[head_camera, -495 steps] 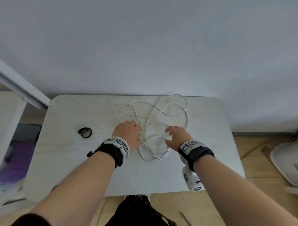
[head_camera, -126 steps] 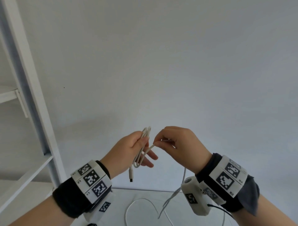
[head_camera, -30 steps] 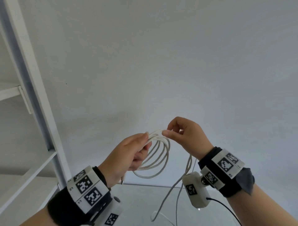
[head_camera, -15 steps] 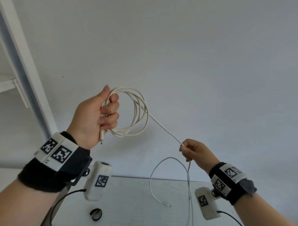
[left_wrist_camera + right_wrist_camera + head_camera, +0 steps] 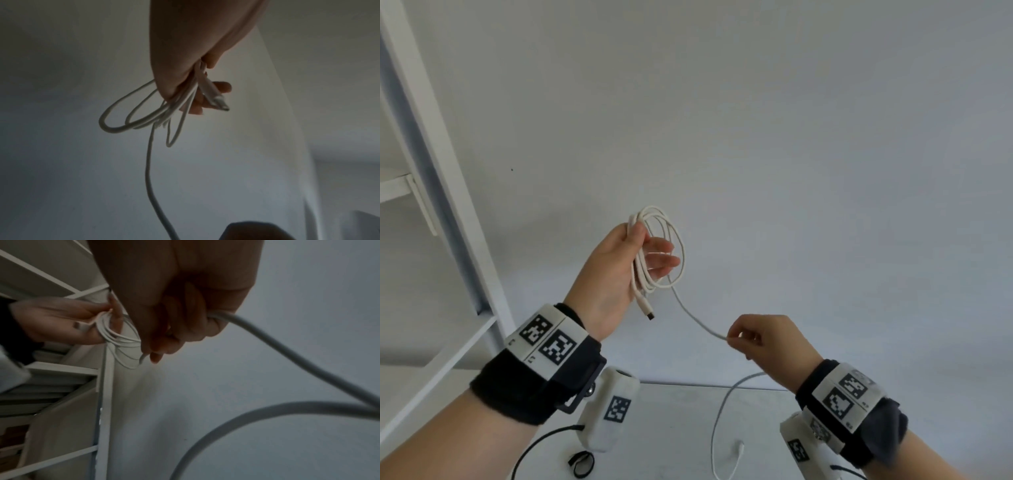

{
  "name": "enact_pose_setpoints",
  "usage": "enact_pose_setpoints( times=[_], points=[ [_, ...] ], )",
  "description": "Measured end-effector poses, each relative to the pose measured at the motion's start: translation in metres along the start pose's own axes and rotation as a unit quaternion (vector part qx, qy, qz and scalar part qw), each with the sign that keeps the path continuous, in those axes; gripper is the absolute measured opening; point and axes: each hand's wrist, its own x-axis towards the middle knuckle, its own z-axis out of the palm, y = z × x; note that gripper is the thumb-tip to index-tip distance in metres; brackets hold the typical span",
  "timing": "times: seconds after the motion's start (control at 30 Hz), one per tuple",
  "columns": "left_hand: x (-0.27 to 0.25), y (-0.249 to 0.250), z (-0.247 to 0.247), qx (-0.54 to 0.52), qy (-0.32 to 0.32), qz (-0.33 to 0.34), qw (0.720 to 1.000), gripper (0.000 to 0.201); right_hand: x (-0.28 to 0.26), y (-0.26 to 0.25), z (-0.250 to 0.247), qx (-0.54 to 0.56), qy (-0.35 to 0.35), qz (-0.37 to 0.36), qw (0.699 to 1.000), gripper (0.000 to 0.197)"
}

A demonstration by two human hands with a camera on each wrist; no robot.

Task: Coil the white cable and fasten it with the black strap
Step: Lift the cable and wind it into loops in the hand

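My left hand (image 5: 635, 253) is raised in front of the wall and holds several loops of the white cable (image 5: 671, 246) between thumb and palm, with its fingers stretched through the coil. A connector end (image 5: 646, 310) hangs below that hand. In the left wrist view the coil (image 5: 144, 120) droops from the hand. The loose strand runs down-right to my right hand (image 5: 748, 337), which pinches it. The rest of the cable falls in a curve to the table, where its other plug (image 5: 739, 448) lies. The black strap (image 5: 581, 464) lies on the table at lower left.
A pale table (image 5: 681, 428) is below the hands, its far edge against a plain grey wall (image 5: 756, 120). A white shelf frame (image 5: 431, 164) rises at the left. Each wrist carries a camera pod (image 5: 610, 411) on a black band.
My left hand has come down and toward the middle, and its fingers have straightened through the coil. My right hand has slid along the strand and sits lower; less cable lies loose.
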Motion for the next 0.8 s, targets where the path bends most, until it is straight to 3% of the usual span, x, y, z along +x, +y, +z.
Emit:
enact_pose_setpoints(
  times=[0.23, 0.33, 0.43, 0.5, 0.67, 0.8],
  points=[
    [-0.007, -0.014, 0.006, 0.179, -0.023, 0.022, 0.983, 0.024, -0.004, -0.035, -0.004, -0.055, -0.036, -0.120, 0.991, 0.011],
    [-0.014, -0.022, 0.008, 0.287, -0.060, 0.046, 0.955, 0.032, -0.002, -0.047, -0.012, -0.038, -0.002, -0.153, 0.987, 0.013],
    [-0.022, -0.028, 0.011, 0.380, -0.095, 0.048, 0.919, 0.024, 0.003, -0.058, -0.021, -0.022, 0.043, -0.177, 0.983, 0.014],
    [-0.027, -0.032, 0.013, 0.393, -0.120, 0.039, 0.911, 0.025, 0.008, -0.062, -0.027, -0.009, 0.061, -0.187, 0.980, 0.011],
    [-0.032, -0.033, 0.014, 0.332, -0.156, -0.004, 0.930, 0.043, 0.016, -0.067, -0.037, -0.012, 0.064, -0.184, 0.981, 0.005],
    [-0.037, -0.035, 0.016, 0.328, -0.148, -0.025, 0.933, 0.039, 0.019, -0.070, -0.041, 0.034, 0.077, -0.146, 0.986, 0.030]
  ],
)
